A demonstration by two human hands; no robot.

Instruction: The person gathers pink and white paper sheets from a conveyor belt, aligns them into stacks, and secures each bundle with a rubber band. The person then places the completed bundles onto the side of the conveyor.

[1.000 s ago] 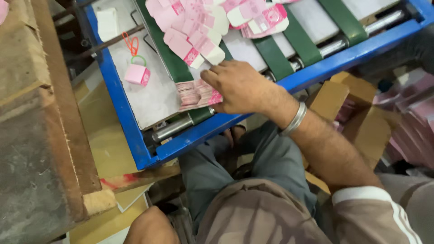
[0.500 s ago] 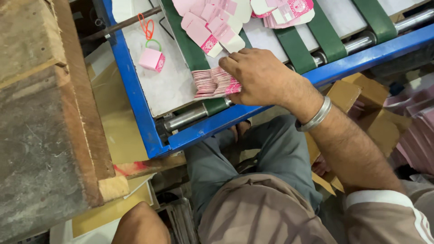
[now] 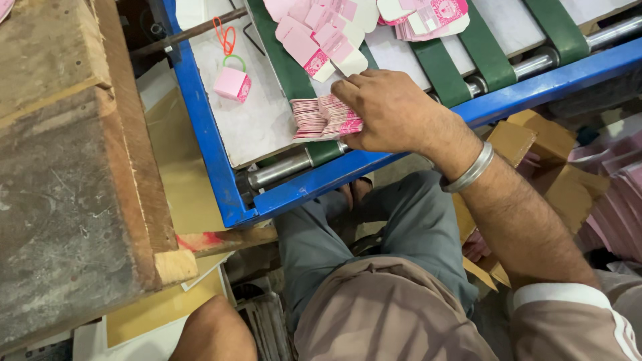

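Observation:
My right hand [image 3: 391,110] lies on the near end of a blue-framed conveyor [image 3: 208,157], with a metal bangle on its wrist. Its fingers close over the right end of a fanned stack of flat pink cards [image 3: 317,120] lying on the white bed by a green belt [image 3: 284,63]. Loose pink and white die-cut blanks [image 3: 314,40] lie overlapped on the belt just beyond my fingertips. A small folded pink box [image 3: 233,83] with green and orange loops sits to the left of the stack. My left hand is out of view; only a bare elbow or knee [image 3: 214,331] shows at the bottom.
More pink blanks [image 3: 428,17] lie further along the belts. A steel roller [image 3: 281,170] runs under the conveyor end. A rough wooden block [image 3: 67,167] stands at the left, yellow boards [image 3: 177,180] beside it. Brown cartons [image 3: 528,137] and pink piles [image 3: 618,207] sit at the right.
My head view has shifted, so the conveyor sits further right in the picture. My right hand has stayed on the pink stack and drawn it closer together.

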